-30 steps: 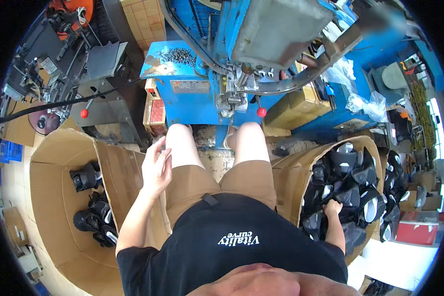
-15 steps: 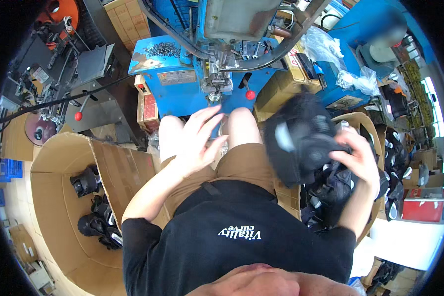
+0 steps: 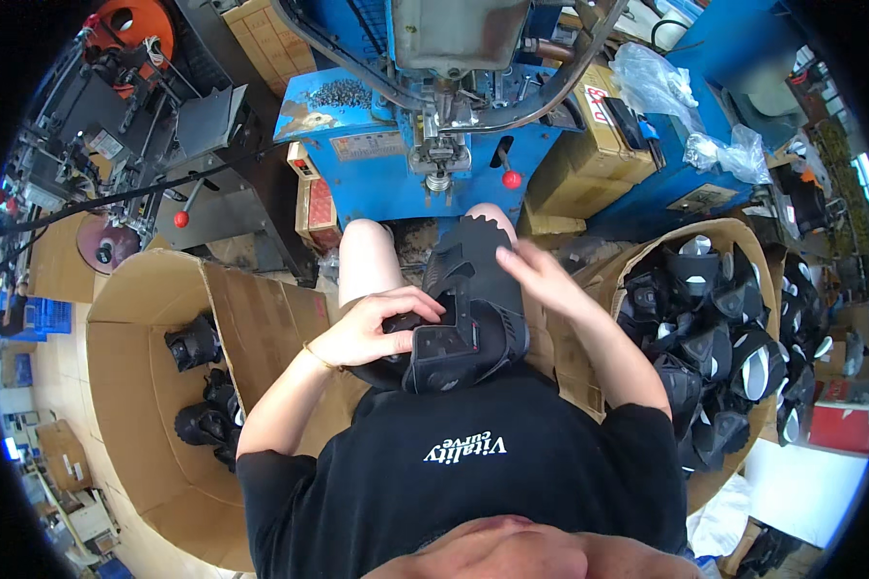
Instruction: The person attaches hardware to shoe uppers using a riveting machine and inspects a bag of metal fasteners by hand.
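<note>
A black padded boot-shaped piece (image 3: pixel 468 309) lies across my lap, its upper end toward the blue machine (image 3: pixel 434 116). My left hand (image 3: pixel 381 326) grips its lower left side, fingers curled over the edge. My right hand (image 3: pixel 533 275) rests on its upper right side with the fingers spread. I sit with bare knees right in front of the machine's press head (image 3: pixel 439 164).
A cardboard box (image 3: pixel 135 386) on my left holds a few black pieces (image 3: pixel 198 386). A cardboard bin (image 3: pixel 734 241) on my right is full of several black and white pieces (image 3: pixel 714 328). Grey machinery (image 3: pixel 164 125) stands at the far left, cardboard cartons (image 3: pixel 599 135) and plastic bags (image 3: pixel 666 87) behind.
My right hand has lifted a black piece out of the right bin and brought it onto my lap. My left hand has moved from my thigh onto the piece.
</note>
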